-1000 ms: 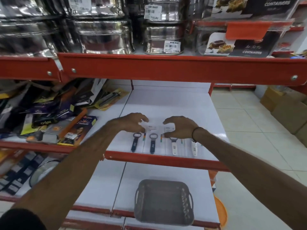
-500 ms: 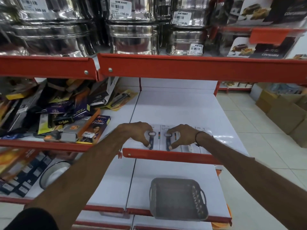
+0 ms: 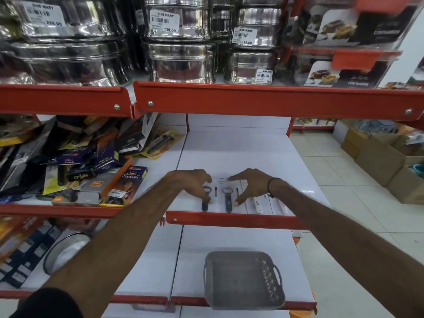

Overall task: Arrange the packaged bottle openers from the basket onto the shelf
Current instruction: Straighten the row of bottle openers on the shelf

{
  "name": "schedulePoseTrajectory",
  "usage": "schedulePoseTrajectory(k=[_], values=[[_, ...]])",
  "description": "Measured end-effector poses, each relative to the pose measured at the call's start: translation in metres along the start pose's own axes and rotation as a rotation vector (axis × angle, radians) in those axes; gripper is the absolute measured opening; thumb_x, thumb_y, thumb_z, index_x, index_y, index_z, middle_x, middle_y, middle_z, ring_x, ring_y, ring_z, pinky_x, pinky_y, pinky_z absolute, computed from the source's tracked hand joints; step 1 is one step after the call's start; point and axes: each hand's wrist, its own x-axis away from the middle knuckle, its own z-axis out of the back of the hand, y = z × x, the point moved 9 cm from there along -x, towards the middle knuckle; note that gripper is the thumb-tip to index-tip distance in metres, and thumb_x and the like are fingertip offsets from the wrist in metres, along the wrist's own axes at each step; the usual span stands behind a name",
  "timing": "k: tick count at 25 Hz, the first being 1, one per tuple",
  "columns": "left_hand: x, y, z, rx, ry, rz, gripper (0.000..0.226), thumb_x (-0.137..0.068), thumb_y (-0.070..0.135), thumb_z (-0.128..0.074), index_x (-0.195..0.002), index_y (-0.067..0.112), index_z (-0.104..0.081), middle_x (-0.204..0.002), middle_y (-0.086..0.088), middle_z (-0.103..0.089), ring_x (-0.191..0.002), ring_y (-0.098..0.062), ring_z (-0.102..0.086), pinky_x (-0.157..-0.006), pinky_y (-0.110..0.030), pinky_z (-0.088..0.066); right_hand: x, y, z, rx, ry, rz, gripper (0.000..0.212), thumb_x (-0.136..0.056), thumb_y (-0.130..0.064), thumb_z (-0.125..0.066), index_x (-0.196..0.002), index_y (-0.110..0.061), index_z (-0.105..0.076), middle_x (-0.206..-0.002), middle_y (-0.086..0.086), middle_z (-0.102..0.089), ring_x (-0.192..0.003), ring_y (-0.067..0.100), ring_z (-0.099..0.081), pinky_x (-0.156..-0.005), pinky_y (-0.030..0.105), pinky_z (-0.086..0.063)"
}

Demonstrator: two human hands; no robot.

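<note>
Several packaged bottle openers lie in a row at the front of the white middle shelf [image 3: 229,152]. My left hand [image 3: 190,183] curls over the leftmost pack, thumb and fingers pinching its dark blue opener [image 3: 205,206]. My right hand [image 3: 251,184] is spread, with the index tip and thumb resting on the second pack, which holds another dark blue opener [image 3: 227,200]. Two white-handled openers [image 3: 258,204] lie to the right, partly under my right wrist. The grey basket [image 3: 241,253] stands on the lower shelf with nothing visible inside it.
A jumble of boxed and carded kitchen tools [image 3: 91,171] fills the shelf's left bay. Steel tins [image 3: 181,63] and container boxes [image 3: 339,74] stand on the shelf above, behind a red lip [image 3: 252,102]. Cardboard cartons [image 3: 385,161] sit on the tiled floor at right.
Both hands drew back from the packs' tops toward the shelf's front lip, sliding onto the two blue openers. My right hand's fingers have since spread wider.
</note>
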Motion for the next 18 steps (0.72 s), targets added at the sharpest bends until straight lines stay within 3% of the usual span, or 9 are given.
schedulePoseTrajectory(k=[4, 7, 10, 18], values=[[-0.007, 0.038, 0.0, 0.1, 0.082, -0.115, 0.082, -0.077, 0.052, -0.079, -0.144, 0.018, -0.048, -0.154, -0.003, -0.048, -0.129, -0.022, -0.053, -0.101, -0.027, -0.046, 0.013, 0.037, 0.02, 0.143, -0.025, -0.07, 0.098, -0.059, -0.048, -0.092, -0.145, -0.03, -0.048, -0.155, -0.001, -0.041, -0.142, 0.023, -0.038, -0.115, 0.038, -0.032], [-0.012, 0.055, -0.007, 0.041, 0.057, -0.113, 0.087, -0.072, 0.058, -0.08, -0.143, 0.019, -0.049, -0.151, -0.002, -0.05, -0.134, -0.025, -0.05, -0.112, -0.036, -0.044, 0.024, 0.062, 0.017, 0.19, -0.071, -0.12, 0.096, -0.056, -0.05, -0.093, -0.141, -0.033, -0.052, -0.154, -0.002, -0.041, -0.14, 0.024, -0.04, -0.114, 0.04, -0.036], [-0.013, 0.058, -0.011, 0.003, 0.049, -0.112, 0.08, -0.067, 0.056, -0.084, -0.133, 0.019, -0.056, -0.134, -0.003, -0.057, -0.123, -0.025, -0.056, -0.106, -0.045, -0.049, 0.025, 0.062, 0.008, 0.191, -0.059, -0.103, 0.097, -0.048, -0.057, -0.092, -0.136, -0.037, -0.057, -0.15, -0.002, -0.05, -0.134, 0.027, -0.045, -0.113, 0.044, -0.038], [-0.016, 0.062, -0.012, -0.06, 0.023, -0.064, 0.081, -0.065, 0.056, -0.085, -0.13, 0.02, -0.054, -0.131, -0.002, -0.057, -0.116, -0.023, -0.055, -0.103, -0.044, -0.05, 0.02, 0.051, 0.005, 0.25, -0.05, -0.057, 0.095, -0.051, -0.065, -0.087, -0.136, -0.038, -0.056, -0.151, -0.005, -0.047, -0.134, 0.024, -0.046, -0.114, 0.043, -0.03]])
